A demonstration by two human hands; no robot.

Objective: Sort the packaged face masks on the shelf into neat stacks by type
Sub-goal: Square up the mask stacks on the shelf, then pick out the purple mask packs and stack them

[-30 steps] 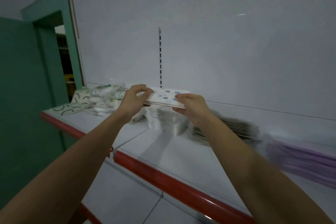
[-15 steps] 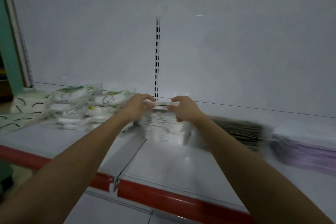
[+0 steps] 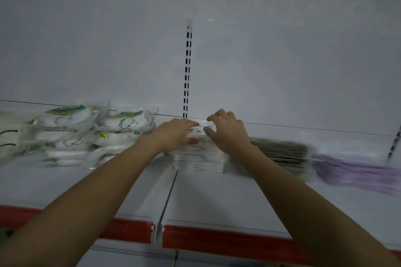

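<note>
The white shelf (image 3: pixel 217 197) with its red front lip (image 3: pixel 217 243) fills the lower half of the view, backed by a pale wall panel (image 3: pixel 282 50) with a slotted upright (image 3: pixel 187 67) at 12 o'clock. On it, at 9 o'clock, lies a loose heap of bulky white mask packs (image 3: pixel 86 134) with green print; at 3 o'clock a flat purple stack (image 3: pixel 355 171) blurs toward the edge, with a low olive-grey stack (image 3: pixel 284 154) just beside it toward centre. At the centre stands the white stack (image 3: pixel 198 158), squarer than the rest. Both hands rest on its top: the left hand (image 3: pixel 175 134) lies flat with fingers extended over the upper pack, the right hand (image 3: pixel 227 134) arches over the far right corner, fingers lightly bent; neither appears to pinch anything, though blur hides the fingertips.

The step looks like seating and squaring the top pack. To do it well, press down evenly, then draw the palms along opposite sides so edges line up, keeping pressure light enough that slippery film wrappers do not slide toward the olive-grey neighbour
</note>
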